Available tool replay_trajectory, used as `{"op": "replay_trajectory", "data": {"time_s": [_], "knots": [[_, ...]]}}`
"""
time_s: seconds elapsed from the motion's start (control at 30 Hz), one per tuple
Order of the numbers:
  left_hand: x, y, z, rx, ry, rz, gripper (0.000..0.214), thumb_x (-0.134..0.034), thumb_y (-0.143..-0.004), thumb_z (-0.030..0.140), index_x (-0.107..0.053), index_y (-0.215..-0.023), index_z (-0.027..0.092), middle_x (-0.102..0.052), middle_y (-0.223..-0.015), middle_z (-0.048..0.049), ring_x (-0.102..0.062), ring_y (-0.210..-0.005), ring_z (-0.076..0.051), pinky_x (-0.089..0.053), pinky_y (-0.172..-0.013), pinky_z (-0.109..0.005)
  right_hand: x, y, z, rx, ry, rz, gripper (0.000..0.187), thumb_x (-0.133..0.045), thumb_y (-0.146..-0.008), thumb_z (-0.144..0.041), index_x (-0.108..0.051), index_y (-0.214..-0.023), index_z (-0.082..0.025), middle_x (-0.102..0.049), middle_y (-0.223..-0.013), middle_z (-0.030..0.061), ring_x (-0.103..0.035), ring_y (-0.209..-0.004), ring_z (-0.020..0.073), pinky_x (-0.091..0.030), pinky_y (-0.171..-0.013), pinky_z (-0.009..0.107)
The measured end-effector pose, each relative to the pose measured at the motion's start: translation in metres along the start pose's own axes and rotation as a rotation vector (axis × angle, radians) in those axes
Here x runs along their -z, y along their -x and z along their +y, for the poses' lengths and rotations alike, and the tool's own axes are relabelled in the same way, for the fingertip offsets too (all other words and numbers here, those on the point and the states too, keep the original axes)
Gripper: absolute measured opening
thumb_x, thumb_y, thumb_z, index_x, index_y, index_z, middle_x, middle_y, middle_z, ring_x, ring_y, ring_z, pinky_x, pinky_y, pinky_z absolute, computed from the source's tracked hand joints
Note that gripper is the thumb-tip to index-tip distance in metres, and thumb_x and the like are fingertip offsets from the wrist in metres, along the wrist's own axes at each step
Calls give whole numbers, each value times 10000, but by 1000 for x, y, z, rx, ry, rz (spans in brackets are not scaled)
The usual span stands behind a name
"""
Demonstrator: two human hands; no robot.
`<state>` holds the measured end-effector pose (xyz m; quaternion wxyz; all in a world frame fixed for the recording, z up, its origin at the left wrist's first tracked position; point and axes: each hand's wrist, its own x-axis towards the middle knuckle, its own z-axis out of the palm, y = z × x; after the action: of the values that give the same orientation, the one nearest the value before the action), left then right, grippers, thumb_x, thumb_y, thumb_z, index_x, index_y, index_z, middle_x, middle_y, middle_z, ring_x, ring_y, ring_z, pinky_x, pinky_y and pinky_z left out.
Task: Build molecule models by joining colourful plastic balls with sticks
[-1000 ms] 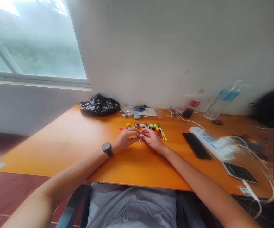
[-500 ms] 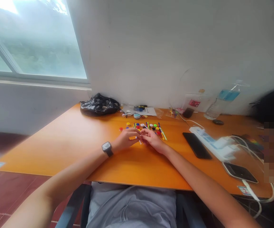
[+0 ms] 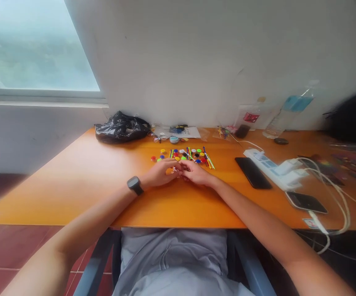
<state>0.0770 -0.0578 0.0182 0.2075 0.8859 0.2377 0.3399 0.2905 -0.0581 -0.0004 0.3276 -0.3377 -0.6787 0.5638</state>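
My left hand (image 3: pixel 162 172), with a dark watch (image 3: pixel 134 185) on its wrist, and my right hand (image 3: pixel 196 174) meet fingertip to fingertip on the orange table (image 3: pixel 82 181). Their fingers are curled together round a small piece (image 3: pixel 175 169), orange and white, too small to name. Just behind the hands lie several small coloured discs (image 3: pixel 178 154) and thin coloured sticks (image 3: pixel 208 158).
A black plastic bag (image 3: pixel 121 127) lies at the back left by the wall. To the right are a black phone (image 3: pixel 253 172), a white power strip (image 3: pixel 273 167) with cables, a second phone (image 3: pixel 306 202), and a water bottle (image 3: pixel 285 117).
The camera has tilted, so the table sits higher in view. My hands stay joined at the fingertips, a little closer together than before.
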Motion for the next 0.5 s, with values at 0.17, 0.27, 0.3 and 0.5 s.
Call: {"op": "replay_trajectory", "data": {"time_s": [0.17, 0.27, 0.3, 0.5], "knots": [[1, -1, 4, -23, -28, 61, 138, -650, -997, 293, -746, -1020, 196, -745, -1030, -86, -678, -949, -209, -523, -885, -327, -1, -1, -3, 66, 31, 27, 194, -708, -900, -358, -612, -982, -211, -643, -817, -5, -580, -698, 145, -451, -643, 270], [1, -2, 3, -41, -43, 129, 158, -652, -1004, 298, -752, -1074, 197, -751, -1054, -94, -681, -958, -210, -527, -897, -339, 2, -3, -3, 148, 122, 92, 183, -663, -927, -367, -632, -1018, -211, -683, -944, 21, -633, -887, 187, -490, -801, 305], [1, -2, 2, -41, -43, 152, 160, -656, -1004, 302, -752, -1080, 199, -751, -1053, -93, -683, -954, -208, -530, -891, -337, 3, -4, -2, 166, 155, 122, 185, -638, -940, -375, -639, -1029, -212, -685, -989, 27, -634, -939, 197, -488, -845, 317], [2, -2, -6, 81, -75, 318, 178, -645, -1007, 337, -740, -965, 193, -713, -897, -64, -644, -810, -171, -505, -696, -270, 12, -7, -4, 110, 233, 332, 275, -496, -999, -468, -636, -993, -232, -615, -905, 12, -558, -814, 183, -441, -774, 315]]}}
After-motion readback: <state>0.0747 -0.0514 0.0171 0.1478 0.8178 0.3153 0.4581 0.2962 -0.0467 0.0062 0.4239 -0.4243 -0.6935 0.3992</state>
